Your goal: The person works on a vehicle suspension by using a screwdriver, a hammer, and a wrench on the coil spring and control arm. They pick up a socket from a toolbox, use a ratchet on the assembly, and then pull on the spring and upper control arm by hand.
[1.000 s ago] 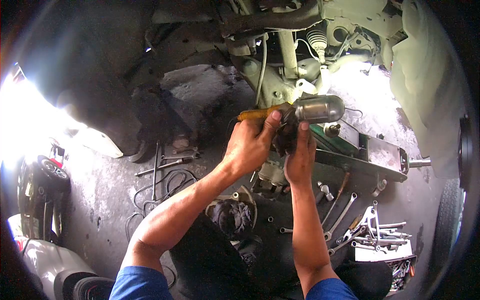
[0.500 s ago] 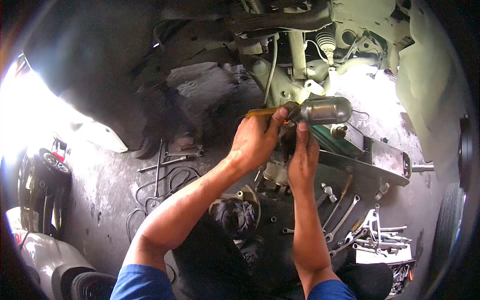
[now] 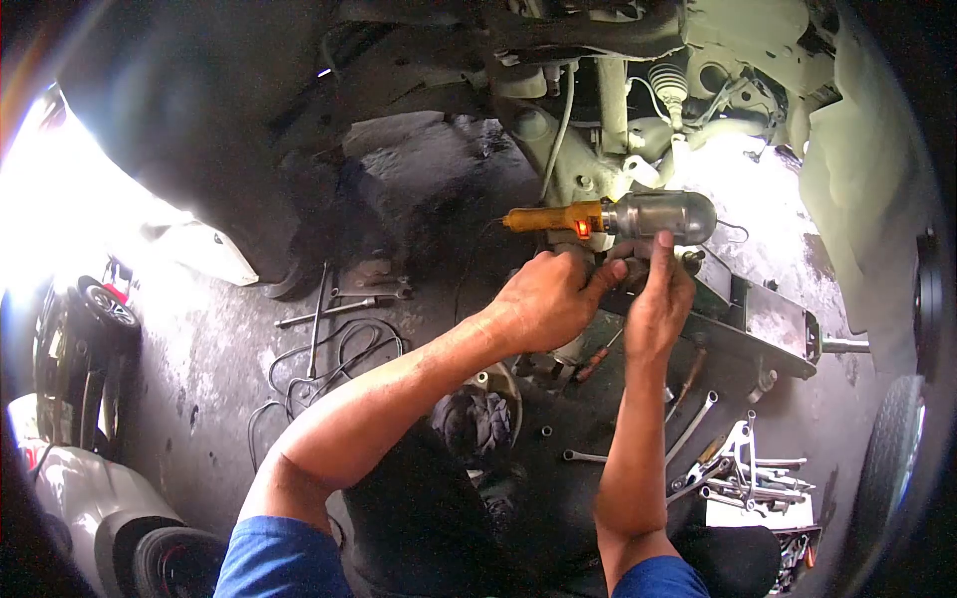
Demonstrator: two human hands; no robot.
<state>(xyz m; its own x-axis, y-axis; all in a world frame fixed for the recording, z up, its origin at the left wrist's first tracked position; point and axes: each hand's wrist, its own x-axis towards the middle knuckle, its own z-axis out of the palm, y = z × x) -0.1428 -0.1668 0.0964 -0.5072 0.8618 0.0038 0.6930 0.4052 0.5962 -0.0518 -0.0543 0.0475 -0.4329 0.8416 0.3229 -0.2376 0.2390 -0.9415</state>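
Our two hands meet around a dark part point(image 3: 635, 251), the left hand point(image 3: 546, 299) closed on its left side with the thumb laid across it, the right hand point(image 3: 658, 304) gripping the other side, one digit pointing up. What our hidden fingers do, we cannot tell, nor the part's long axis.

The lamp point(image 3: 610, 214) lies just beyond the part, its long axis running across us: yellow handle point(image 3: 548, 217) to the left, metal shield point(image 3: 663, 216) to the right. Our right hand is the nearer, its fingertip overlapping the shield's near edge; whether they touch is unclear. What carries the lamp is hidden.

The jack point(image 3: 773, 317) stands on the floor point(image 3: 199, 369) right of our right hand. Nearer us, tools point(image 3: 783, 476) lie along the far edge of a white tray point(image 3: 728, 513).
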